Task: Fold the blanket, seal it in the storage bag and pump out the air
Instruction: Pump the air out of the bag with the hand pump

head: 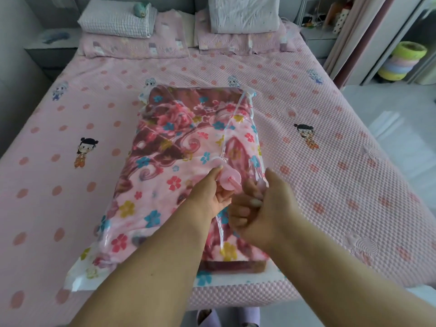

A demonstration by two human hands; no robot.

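A folded pink blanket (pixel 179 147) with coloured flowers lies inside a clear plastic storage bag (pixel 249 119) on the bed. The bag's white sealed edge (pixel 80 279) lies toward me. A round pink valve piece (pixel 227 179) sits on top of the bag near its middle. My left hand (pixel 212 197) pinches this pink piece between thumb and fingers. Just to its right, my right hand (pixel 262 208) has its fingers curled around a small pink part and the bag's film. What exactly the right fingers hold is partly hidden.
The pink quilted bed (pixel 330 185) has cartoon prints. Pillows (pixel 118 20) and folded bedding lie at its head. A nightstand (pixel 49 50) stands at the left. Stacked coloured rings (pixel 401 62) and a curtain stand at the right. Purple slippers (pixel 228 317) show below the bed edge.
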